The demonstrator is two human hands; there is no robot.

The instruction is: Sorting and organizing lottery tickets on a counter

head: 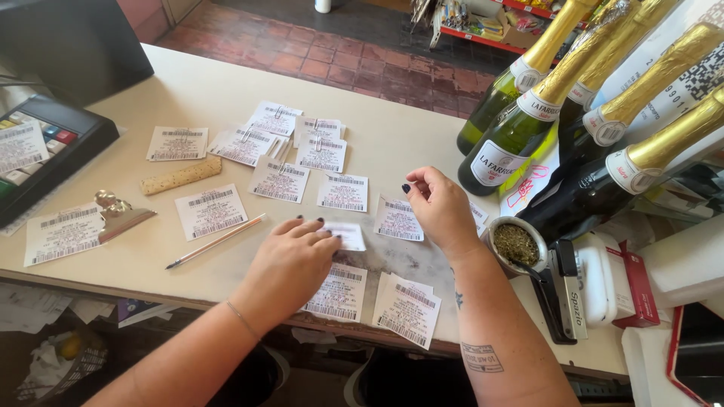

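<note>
Many small white printed slips (280, 181) lie spread over a cream counter (196, 94), some of them paper-clipped. My left hand (290, 264) lies palm down on the counter, its fingertips resting on one small slip (345, 236). My right hand (439, 207) hovers just right of it, fingers curled and pinched together above another slip (397, 220); whether it holds anything is hidden. Two more stacks of slips (407, 307) sit near the front edge, between my forearms.
A thin pen (215, 242) and a gold clip (117, 211) lie at left, near a cork strip (181, 175) and a black keyboard (45, 143). Green gold-foiled bottles (520, 124) crowd the right, beside a cup of dried herb (516, 245) and a stapler (566, 290).
</note>
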